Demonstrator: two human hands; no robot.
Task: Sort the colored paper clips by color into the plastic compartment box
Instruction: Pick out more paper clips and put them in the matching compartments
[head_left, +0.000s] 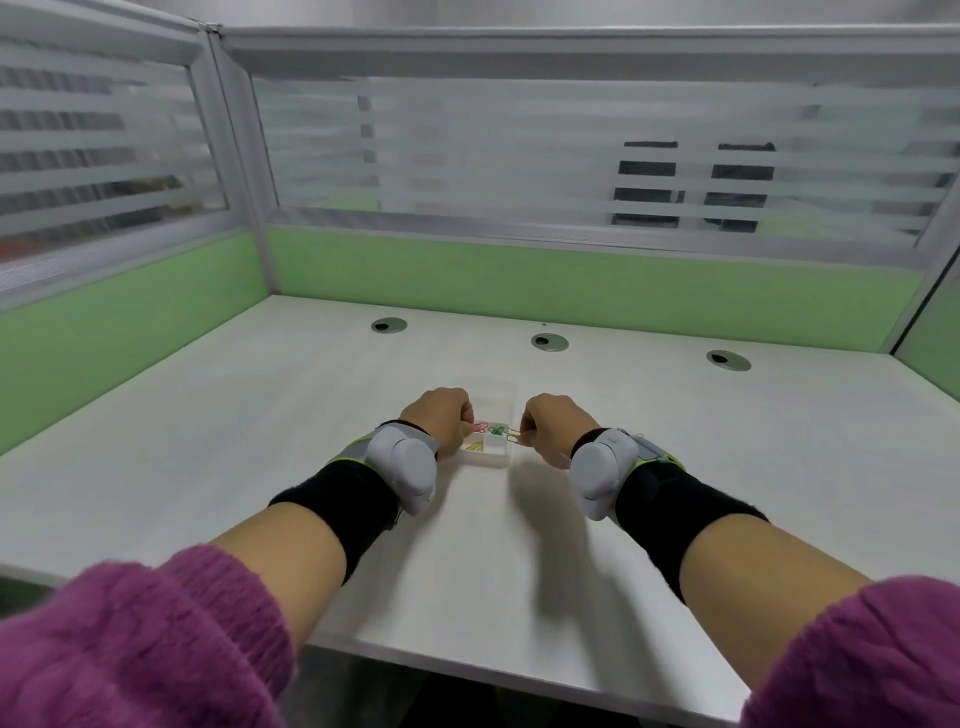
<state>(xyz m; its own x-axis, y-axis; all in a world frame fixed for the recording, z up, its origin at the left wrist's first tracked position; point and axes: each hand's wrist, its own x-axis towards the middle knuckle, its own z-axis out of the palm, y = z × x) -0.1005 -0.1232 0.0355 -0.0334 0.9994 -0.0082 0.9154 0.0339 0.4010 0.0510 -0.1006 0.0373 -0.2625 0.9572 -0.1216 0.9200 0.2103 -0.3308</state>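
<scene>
A small clear plastic compartment box (500, 402) sits on the white desk between my hands. Inside it lie green clips (497, 431) in a middle cell and yellow clips (472, 446) in a near-left cell. My left hand (440, 419) is curled at the box's left side and pinches a red paper clip (480, 427) over the box. At the box's right edge my right hand (549, 426) pinches a yellowish-gold paper clip (513, 435). Part of the box is hidden behind my left hand.
Grey tracker devices and black bands sit on both wrists (402, 467). Three round cable grommets (549, 342) lie farther back on the desk. Green partition walls (519, 280) with frosted glass enclose the desk on three sides. The desk's front edge (467, 670) is near me.
</scene>
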